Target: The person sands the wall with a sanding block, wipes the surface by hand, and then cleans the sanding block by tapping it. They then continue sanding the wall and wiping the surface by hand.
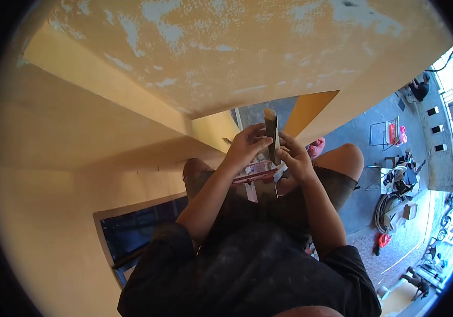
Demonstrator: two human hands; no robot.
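Between my two hands stands a narrow folded sheet (271, 132), dark grey outside with a tan, uneven top end; it looks like sandpaper. My left hand (248, 145) pinches its left side, thumb across the dark face. The fingers of my right hand (295, 156) are closed on its right edge, near the lower part. Just under the hands, between my knees, is a red and white frame (250, 178), possibly the top of a ladder. A pale block-like piece (280, 171) lies at its right side, partly hidden.
A yellow ceiling (226, 63) with patchy white areas is close overhead. The wall at left has a dark window (142, 227). Far below on the right are a folding chair (390, 132), a cluttered table (400, 177), coiled hose (382, 214) and a seated person (421, 88).
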